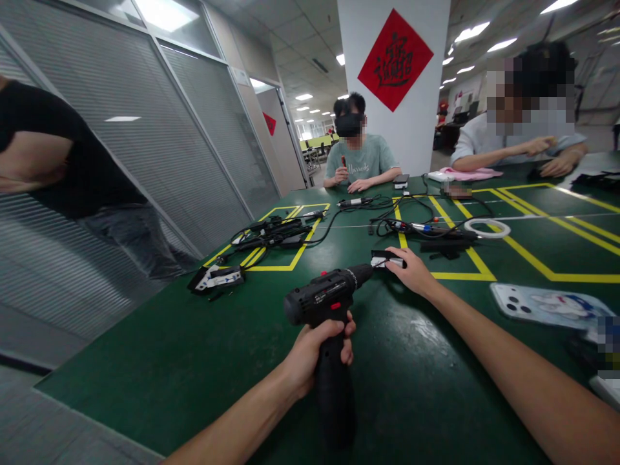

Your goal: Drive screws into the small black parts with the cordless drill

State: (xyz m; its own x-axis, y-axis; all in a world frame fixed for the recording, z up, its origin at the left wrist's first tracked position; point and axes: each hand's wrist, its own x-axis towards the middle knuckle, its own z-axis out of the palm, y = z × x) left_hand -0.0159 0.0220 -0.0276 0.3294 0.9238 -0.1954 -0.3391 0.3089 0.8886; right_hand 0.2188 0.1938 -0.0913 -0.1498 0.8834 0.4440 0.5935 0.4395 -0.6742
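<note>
My left hand [314,354] is wrapped round the grip of a black cordless drill [320,298] with small red switches. The drill's chuck points away and to the right, toward a small black-and-white box-shaped part [386,259]. Fingers of my right hand [411,270] close on that part from the right, holding it at the green tabletop. The drill's tip meets or nearly meets the part's left side; whether they touch I cannot tell. Part of the box-shaped part is hidden behind my fingers.
Black cables [276,234] lie bundled at left, near a black-and-white part [216,279]. Further right are a white ring [487,228], more cables and a phone [552,305]. Two people sit across the green table [232,361], marked with yellow tape; another person [62,148] stands at left.
</note>
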